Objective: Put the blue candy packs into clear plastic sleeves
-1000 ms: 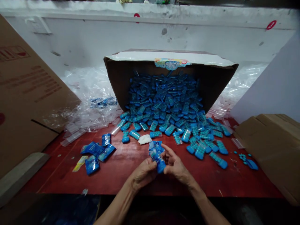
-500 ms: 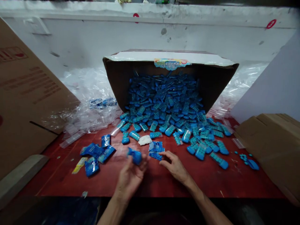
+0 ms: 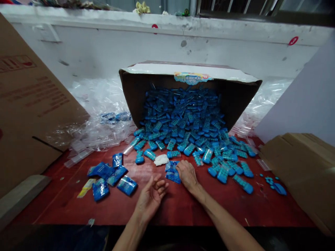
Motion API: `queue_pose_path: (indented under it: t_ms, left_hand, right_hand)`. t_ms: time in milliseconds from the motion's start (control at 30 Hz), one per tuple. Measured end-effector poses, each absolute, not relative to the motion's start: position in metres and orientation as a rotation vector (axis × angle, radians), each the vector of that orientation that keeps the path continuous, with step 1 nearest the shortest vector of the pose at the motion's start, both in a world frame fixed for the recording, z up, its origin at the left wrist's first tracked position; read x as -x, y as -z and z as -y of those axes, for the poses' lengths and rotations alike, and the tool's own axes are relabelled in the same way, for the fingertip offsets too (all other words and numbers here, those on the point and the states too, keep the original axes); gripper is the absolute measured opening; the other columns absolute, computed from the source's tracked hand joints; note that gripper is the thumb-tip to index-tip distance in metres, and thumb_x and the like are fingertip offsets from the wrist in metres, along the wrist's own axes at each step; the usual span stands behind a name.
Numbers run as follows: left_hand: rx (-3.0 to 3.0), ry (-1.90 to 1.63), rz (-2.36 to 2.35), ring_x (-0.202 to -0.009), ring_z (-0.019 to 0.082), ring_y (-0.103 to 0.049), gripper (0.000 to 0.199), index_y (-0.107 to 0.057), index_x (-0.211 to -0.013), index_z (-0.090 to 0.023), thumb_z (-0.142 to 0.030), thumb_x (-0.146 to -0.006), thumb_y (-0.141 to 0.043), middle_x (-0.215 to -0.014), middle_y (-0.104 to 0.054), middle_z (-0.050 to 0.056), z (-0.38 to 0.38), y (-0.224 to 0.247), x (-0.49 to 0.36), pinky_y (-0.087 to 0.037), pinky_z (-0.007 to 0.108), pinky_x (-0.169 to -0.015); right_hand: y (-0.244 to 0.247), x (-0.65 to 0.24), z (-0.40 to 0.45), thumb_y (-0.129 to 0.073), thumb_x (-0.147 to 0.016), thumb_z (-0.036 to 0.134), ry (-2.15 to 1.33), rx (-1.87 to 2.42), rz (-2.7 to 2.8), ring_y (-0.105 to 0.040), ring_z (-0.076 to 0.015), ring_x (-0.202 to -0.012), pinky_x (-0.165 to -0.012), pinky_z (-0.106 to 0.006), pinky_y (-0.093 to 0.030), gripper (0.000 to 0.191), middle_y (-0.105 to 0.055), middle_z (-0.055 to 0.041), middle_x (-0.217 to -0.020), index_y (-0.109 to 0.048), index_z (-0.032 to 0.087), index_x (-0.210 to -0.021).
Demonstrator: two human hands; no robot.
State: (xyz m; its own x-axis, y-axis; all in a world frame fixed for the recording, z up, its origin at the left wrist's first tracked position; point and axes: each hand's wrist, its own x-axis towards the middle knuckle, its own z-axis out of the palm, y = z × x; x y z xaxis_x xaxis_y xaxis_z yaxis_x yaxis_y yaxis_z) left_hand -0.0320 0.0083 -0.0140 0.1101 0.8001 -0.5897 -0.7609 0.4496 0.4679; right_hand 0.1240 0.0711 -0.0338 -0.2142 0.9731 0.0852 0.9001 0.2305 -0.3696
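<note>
My left hand (image 3: pixel 152 196) is palm up above the red table, its fingers loosely curled and apart with nothing in them. Beyond it and to the right, my right hand (image 3: pixel 187 175) has its fingertips pinched at the right edge of flat blue packets (image 3: pixel 172 172), which lie overlapping on the table. The thumb is partly hidden. To the left of my left hand lies a plump blue packet (image 3: pixel 127 185), beside a loose group of similar packets (image 3: pixel 104 170). A white crumpled wad (image 3: pixel 161 159) sits just behind the flat packets.
A tipped cardboard box (image 3: pixel 128 94) spills many small clear tubes with blue caps (image 3: pixel 188 118) onto the red table (image 3: pixel 167 209). Clear plastic wrappers (image 3: pixel 96 122) pile up behind left. Large cartons (image 3: pixel 34 104) stand left and right. Loose blue beads (image 3: pixel 269 180) lie at right.
The blue packet that was in my left hand now lies on the table at left, and that hand is empty. My right hand has closed in on the flat packets. The view has tilted up slightly.
</note>
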Motion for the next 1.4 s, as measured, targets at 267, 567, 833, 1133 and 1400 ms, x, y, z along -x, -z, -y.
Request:
queue_pose_path:
  t_ms: [267, 567, 833, 1133, 1400]
  left_hand:
    - [-0.387, -1.201, -1.125, -0.056, 0.015, -0.062, 0.015, -0.054, -0.086, -0.013, -0.019, -0.072, -0.056, -0.063, -0.064, 0.004, -0.028, 0.019, 0.068, -0.049, 0.027, -0.056]
    - [-0.414, -1.357, -1.375, -0.040, 0.009, -0.054, 0.018, -0.053, -0.086, -0.013, -0.016, -0.069, -0.058, -0.059, -0.061, 0.000, -0.029, 0.009, 0.092, -0.041, 0.018, -0.040]
    - [-0.582, -1.147, -1.190, -0.052, 0.010, -0.055, 0.031, -0.058, -0.082, -0.013, -0.035, -0.061, -0.065, -0.063, -0.060, 0.001, -0.025, 0.020, -0.009, -0.039, 0.018, -0.045]
    - [-0.640, -1.152, -1.338, -0.037, 0.006, -0.040, 0.028, -0.057, -0.056, -0.012, -0.038, -0.054, -0.069, -0.042, -0.050, -0.004, -0.034, 0.032, -0.012, -0.028, 0.018, -0.037]
    - [-0.580, -1.123, -1.135, -0.040, 0.008, -0.044, 0.031, -0.053, -0.061, -0.014, -0.043, -0.058, -0.064, -0.048, -0.050, -0.003, -0.051, 0.023, -0.029, -0.032, 0.020, -0.039]
  right_hand:
    - [0.030, -0.130, -0.081, -0.050, -0.079, 0.027, -0.370, 1.738, 2.245, -0.053, -0.0156, -0.082, -0.065, -0.024, -0.034, 0.011, -0.058, -0.0014, -0.084, -0.056, 0.022, -0.086]
    - [0.026, -0.128, -0.072, -0.042, -0.084, 0.027, -0.353, 1.716, 2.148, -0.054, -0.0145, -0.075, -0.062, -0.023, -0.036, 0.022, -0.057, -0.0024, -0.079, -0.063, 0.024, -0.084]
    - [0.004, -0.133, -0.034, -0.047, -0.081, 0.027, -0.550, 1.430, 1.908, -0.051, -0.0172, -0.081, -0.073, -0.027, -0.039, 0.019, -0.055, -0.0042, -0.084, -0.062, 0.024, -0.091]
    - [0.020, -0.131, -0.042, -0.045, -0.078, 0.035, -1.052, 1.458, 1.582, -0.051, -0.0123, -0.056, -0.052, -0.021, -0.038, 0.023, -0.056, 0.0013, -0.060, -0.057, 0.017, -0.069]
    - [0.013, -0.136, -0.057, -0.034, -0.084, 0.031, -0.839, 1.562, 1.712, -0.049, -0.0104, -0.056, -0.054, -0.020, -0.035, 0.029, -0.050, 0.0037, -0.057, -0.048, 0.018, -0.063]
